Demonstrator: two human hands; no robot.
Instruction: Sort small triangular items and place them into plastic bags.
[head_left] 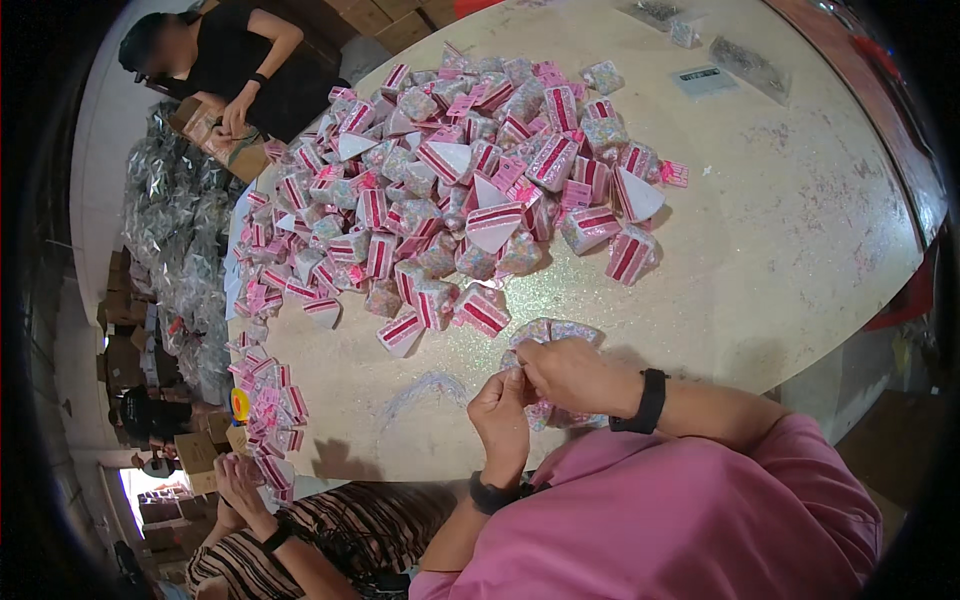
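Close to the table's near edge, my left hand (500, 418) and my right hand (575, 376) meet fingertip to fingertip. Both are closed in a pinch, and whatever is between them is too small or hidden to make out. Several glittery, cake-slice-shaped ornaments (562, 328) lie beneath and around my right hand, partly covered by it. Left of my hands, a loose bundle of thin whitish strings (425, 388) rests on the table. Beyond them lies one pink-and-white cake-slice ornament (484, 309) with a red stripe, at the near side of a heap.
A large heap of cake-slice ornaments (450, 165) with pink tags covers the table's (760, 240) middle and left. At left, a neighbour's hands (243, 490) are near a smaller row. Another person (235, 70) works over a carton. Clear bags (750, 68) lie at the far right.
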